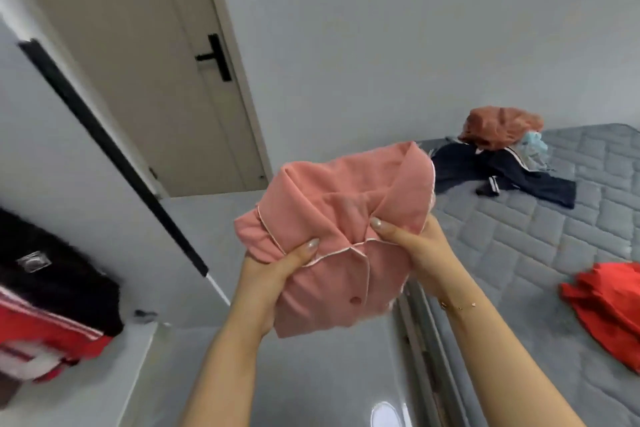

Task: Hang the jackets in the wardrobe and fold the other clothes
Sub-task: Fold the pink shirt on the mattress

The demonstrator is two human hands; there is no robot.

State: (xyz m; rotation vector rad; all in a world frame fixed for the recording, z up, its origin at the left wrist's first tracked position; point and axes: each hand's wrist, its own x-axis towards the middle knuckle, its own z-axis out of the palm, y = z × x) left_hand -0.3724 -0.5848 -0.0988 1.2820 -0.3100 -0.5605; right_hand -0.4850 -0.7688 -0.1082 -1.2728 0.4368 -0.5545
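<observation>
Home bedroom: mattress (540,236), wardrobe (52,135), door (145,62).

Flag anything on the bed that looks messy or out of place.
Unfolded clothes lie on the grey bed: a navy garment sprawled under a rust-coloured heap, and a red garment crumpled at the near edge.

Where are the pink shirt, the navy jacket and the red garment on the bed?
pink shirt (332,204): head view, upper folded panel.
navy jacket (502,170): head view, middle of its body.
red garment (609,302): head view, middle of the crumpled cloth.
</observation>
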